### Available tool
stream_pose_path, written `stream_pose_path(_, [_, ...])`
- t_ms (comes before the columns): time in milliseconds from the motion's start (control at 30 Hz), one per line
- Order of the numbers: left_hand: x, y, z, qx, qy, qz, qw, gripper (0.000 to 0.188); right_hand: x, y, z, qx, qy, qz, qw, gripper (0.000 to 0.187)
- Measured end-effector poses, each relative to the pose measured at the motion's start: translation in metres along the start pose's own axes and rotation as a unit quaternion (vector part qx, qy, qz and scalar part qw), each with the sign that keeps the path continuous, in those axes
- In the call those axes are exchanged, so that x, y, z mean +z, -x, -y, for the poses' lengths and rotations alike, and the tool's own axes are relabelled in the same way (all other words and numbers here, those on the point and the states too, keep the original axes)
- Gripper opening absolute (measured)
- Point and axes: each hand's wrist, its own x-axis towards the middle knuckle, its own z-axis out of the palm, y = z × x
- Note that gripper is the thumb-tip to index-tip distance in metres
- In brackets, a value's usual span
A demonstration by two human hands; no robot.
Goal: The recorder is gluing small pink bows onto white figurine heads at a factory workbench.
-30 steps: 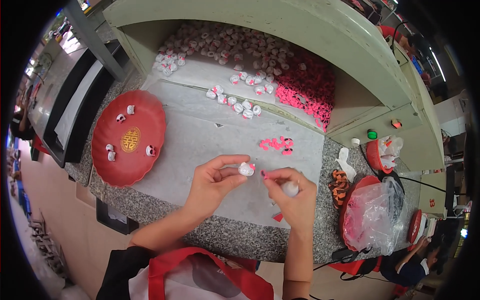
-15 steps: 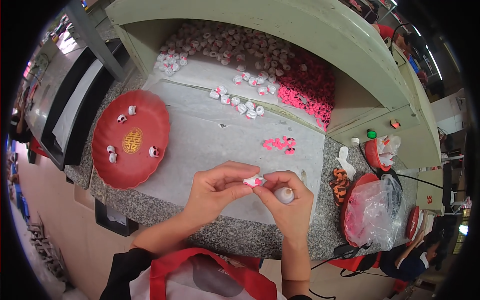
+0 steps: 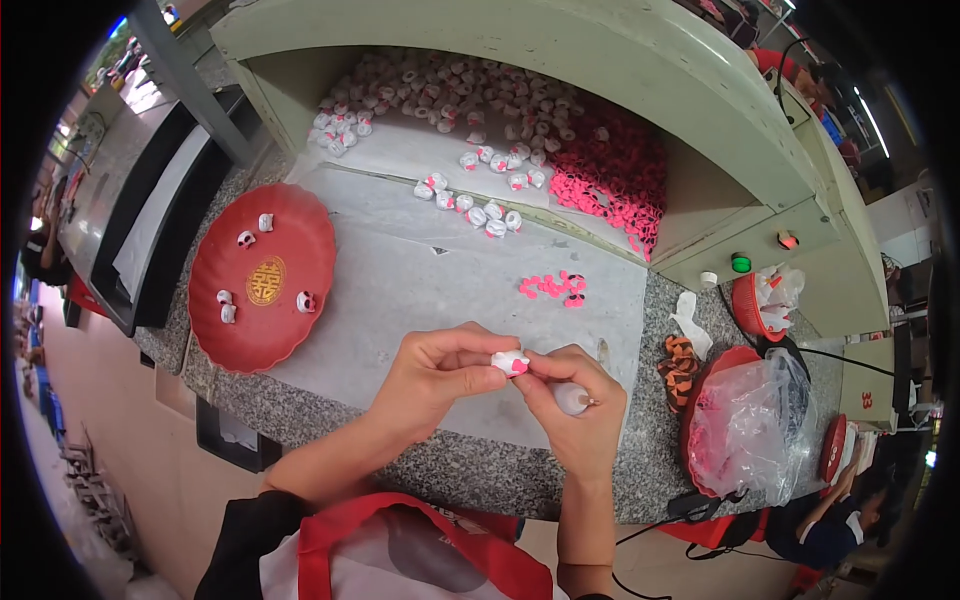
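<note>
A small white figurine head with a pink patch point(image 3: 511, 363) is pinched in the fingers of my left hand point(image 3: 432, 378). My right hand point(image 3: 572, 400) grips a small white bottle with a thin metal tip point(image 3: 571, 398) in its curled fingers; its thumb and forefinger touch the right side of the figurine head. Beyond my hands, a cluster of small pink pieces point(image 3: 550, 286) lies on the white paper sheet point(image 3: 380, 270). A short row of white figurine heads point(image 3: 466, 203) rests along the far edge of that sheet.
At left stands a scalloped red tray point(image 3: 215, 300) holding several figurine heads. A green-grey hood point(image 3: 520, 50) covers a pile of white heads point(image 3: 440, 85) and a heap of pink pieces point(image 3: 610, 190). To the right are an orange-black cloth point(image 3: 679, 370) and a plastic bag point(image 3: 755, 420) in a red tray.
The bottle in my right hand has tipped so its metal tip points more to the right. The figurine head has turned slightly between my fingers.
</note>
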Motion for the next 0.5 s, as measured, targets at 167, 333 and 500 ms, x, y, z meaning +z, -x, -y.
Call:
stream_pose_path(167, [-0.008,0.009,-0.011,-0.029,0.086,-0.055,0.994,0.029,0.023,-0.001,0.011,0.004,-0.022,-0.02,1.0,0.026])
stream_pose_path(333, [-0.007,0.035,-0.04,0.052,0.045,-0.097,0.993,0.029,0.046,-0.004,0.011,-0.168,-0.016,0.058,0.984,0.026])
stream_pose_path(500, [-0.031,0.059,-0.066,0.184,-0.189,-0.041,0.964,0.02,0.071,-0.013,0.019,-0.072,-0.155,0.173,0.97,0.019])
